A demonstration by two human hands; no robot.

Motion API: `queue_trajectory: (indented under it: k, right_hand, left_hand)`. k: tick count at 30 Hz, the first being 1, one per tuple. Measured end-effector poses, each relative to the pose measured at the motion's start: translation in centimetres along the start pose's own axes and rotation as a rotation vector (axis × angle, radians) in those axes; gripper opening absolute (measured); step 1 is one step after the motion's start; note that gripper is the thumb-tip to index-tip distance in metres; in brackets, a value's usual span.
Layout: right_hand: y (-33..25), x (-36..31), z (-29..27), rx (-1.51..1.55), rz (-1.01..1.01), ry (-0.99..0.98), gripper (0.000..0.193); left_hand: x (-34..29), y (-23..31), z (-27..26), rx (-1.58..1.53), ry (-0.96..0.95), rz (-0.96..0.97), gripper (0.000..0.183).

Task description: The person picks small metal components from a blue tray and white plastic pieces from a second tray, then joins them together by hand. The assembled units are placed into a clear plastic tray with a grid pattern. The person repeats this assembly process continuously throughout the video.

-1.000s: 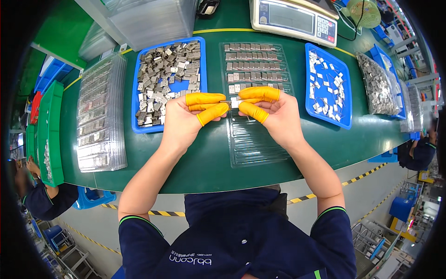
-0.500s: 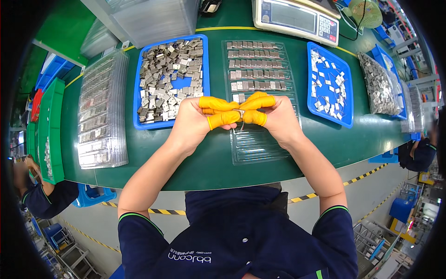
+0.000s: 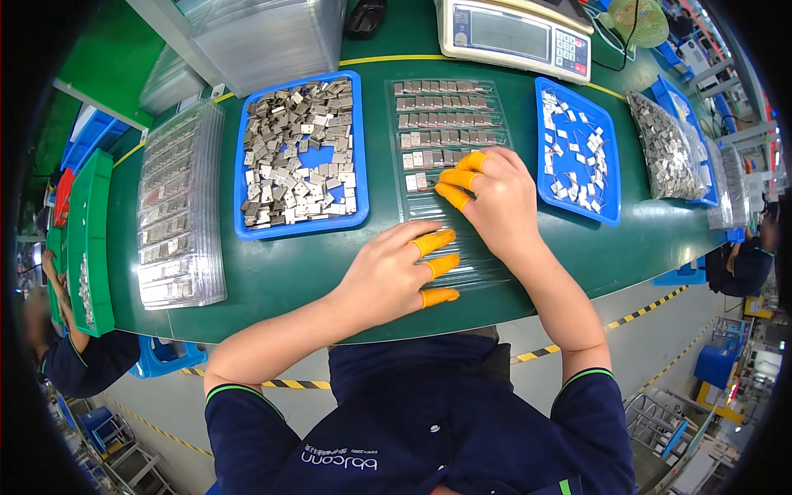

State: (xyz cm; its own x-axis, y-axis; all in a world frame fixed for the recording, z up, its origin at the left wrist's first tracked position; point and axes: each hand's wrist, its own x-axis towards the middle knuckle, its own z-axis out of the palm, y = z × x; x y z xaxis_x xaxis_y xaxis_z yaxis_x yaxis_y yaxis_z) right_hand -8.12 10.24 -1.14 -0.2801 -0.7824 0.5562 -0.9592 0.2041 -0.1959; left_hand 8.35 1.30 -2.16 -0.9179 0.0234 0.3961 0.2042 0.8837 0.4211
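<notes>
The yellow-capped fingers of the left hand (image 3: 388, 271) are held spread over a clear tray's (image 3: 475, 257) near end; those of the right hand (image 3: 505, 202) are bunched at three o'clock from visible metal connectors (image 3: 417, 182) in its lowest row; whether one is pinched cannot be told. From the hands, a blue tray (image 3: 305, 229) of loose connectors (image 3: 313, 120) is placed at ten o'clock, a scale (image 3: 510, 35) at one.
</notes>
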Motion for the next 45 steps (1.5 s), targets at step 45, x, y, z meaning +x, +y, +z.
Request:
queue_trajectory:
  k: [45]
  right_hand:
    - [10.9, -2.1, -4.6, 0.175, 0.762, -0.165, 0.025]
  left_hand:
    - [0.0, -7.6, -4.1, -0.111, 0.264, -0.692, 0.019]
